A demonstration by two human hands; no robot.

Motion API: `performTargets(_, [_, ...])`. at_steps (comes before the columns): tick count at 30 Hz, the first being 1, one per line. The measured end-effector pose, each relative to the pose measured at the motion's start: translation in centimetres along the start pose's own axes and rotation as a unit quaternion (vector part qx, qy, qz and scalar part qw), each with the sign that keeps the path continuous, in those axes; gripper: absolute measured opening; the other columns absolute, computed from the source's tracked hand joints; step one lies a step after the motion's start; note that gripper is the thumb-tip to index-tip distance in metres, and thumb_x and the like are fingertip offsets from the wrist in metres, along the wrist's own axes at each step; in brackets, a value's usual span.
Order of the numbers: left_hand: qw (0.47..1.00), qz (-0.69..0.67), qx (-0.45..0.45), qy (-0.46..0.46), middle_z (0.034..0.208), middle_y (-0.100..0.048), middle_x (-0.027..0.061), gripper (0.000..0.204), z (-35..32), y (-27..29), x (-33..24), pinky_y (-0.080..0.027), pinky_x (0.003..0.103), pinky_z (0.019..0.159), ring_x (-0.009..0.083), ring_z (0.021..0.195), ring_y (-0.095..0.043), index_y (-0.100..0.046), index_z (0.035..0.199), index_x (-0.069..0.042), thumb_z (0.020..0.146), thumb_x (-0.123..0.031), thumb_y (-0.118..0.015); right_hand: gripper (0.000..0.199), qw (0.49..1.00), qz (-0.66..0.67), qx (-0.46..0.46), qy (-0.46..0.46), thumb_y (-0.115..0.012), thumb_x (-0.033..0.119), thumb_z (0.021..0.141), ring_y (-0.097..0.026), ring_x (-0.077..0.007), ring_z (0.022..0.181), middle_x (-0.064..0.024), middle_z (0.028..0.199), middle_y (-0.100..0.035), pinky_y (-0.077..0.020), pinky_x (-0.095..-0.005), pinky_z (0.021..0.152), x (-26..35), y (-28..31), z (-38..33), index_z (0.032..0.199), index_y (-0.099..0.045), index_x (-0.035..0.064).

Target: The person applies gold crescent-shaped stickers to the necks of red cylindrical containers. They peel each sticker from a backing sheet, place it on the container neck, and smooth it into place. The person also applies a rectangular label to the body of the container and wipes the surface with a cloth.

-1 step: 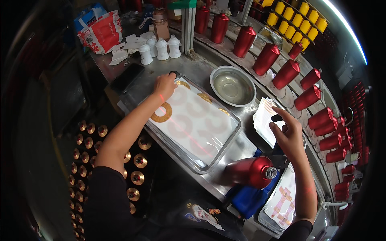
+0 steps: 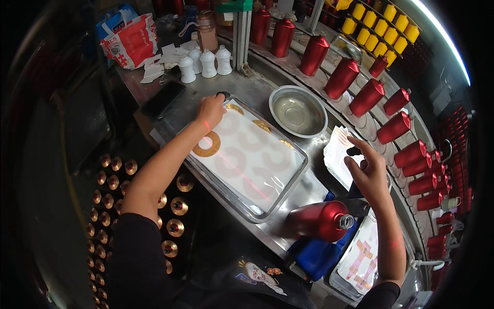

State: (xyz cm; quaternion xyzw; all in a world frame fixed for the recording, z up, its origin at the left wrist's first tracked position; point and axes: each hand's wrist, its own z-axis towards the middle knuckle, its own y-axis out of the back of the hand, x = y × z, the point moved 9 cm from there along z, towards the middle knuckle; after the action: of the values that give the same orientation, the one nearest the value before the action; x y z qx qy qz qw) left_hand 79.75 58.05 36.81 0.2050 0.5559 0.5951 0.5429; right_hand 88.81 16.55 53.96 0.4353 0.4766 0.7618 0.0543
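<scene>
Gold ring (image 2: 208,151) lies whole on the white sheet (image 2: 257,170), not lifted

The work looks, in my judgement, only partly done. One gold ring is fully visible, and some gold pieces (image 2: 261,125) show at the sheet's far side; paler ring shapes seem unused. The sheet lies in the tray (image 2: 307,163), along the near edge of the tabletop (image 2: 249,82). The left hand (image 2: 210,109) is at the tray's far corner, fingers drawn in; I cannot tell whether they pinch something. The right hand (image 2: 373,172), near the papers (image 2: 335,153), has thumb and forefinger spread, holding nothing visible. The near red bottle (image 2: 319,220), at the same near edge, shows no gold.

Compared with the earlier frame, both hands stay in place; only the row of red bottles (image 2: 342,78) seems slightly shifted.
</scene>
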Motion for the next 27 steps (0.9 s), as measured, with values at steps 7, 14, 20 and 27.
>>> performTargets(7, [0.990,-0.103,-0.064,-0.067,0.080,-0.065,0.0143,0.013,-2.2,5.1,-3.0,-0.044,0.049,0.076,0.0394,0.083,-0.062,-0.053,0.084,-0.003,0.079,0.003,-0.063,0.045,0.991,-0.008,-0.002,0.136,-0.070,0.007,0.083,-0.032,-0.0057,0.051,-0.0049,0.080,-0.061,-0.0275,-0.0272,0.047,3.7,-1.0,2.4,0.127,-0.064,0.0046])
performTargets(14, [0.971,-0.116,-0.144,-0.155,0.081,-0.064,0.0147,0.015,-6.1,12.0,-9.6,-0.045,0.047,0.072,0.0387,0.078,-0.059,-0.053,0.085,-0.001,0.079,0.003,-0.065,0.043,0.974,-0.083,0.078,0.198,-0.074,0.018,0.081,-0.065,-0.0377,0.100,-0.0183,0.106,-0.067,-0.0514,-0.0452,0.087,7.1,-6.6,5.6,0.122,-0.066,0.0075])
performTargets(20, [0.958,-0.242,-0.120,-0.100,0.080,-0.063,0.0139,0.018,-7.3,16.4,-13.6,-0.050,0.042,0.073,0.0352,0.081,-0.063,-0.052,0.091,0.001,0.084,-0.002,-0.068,0.050,0.952,-0.038,0.154,0.263,-0.076,0.024,0.075,-0.065,-0.0397,0.097,-0.0205,0.104,-0.068,-0.0506,-0.0456,0.085,8.0,-13.3,8.1,0.120,-0.066,0.0046])
performTargets(27, [0.956,-0.196,-0.171,-0.133,0.106,-0.064,0.0155,0.041,-7.1,21.4,-14.8,-0.051,0.039,0.082,0.0300,0.096,-0.063,-0.054,0.108,0.001,0.082,-0.017,-0.080,0.021,0.949,0.186,0.218,0.133,-0.071,0.017,0.089,-0.056,-0.0134,0.067,-0.0102,0.070,-0.062,-0.0479,-0.0325,0.067,7.0,-14.6,10.0,0.094,-0.070,-0.0036])
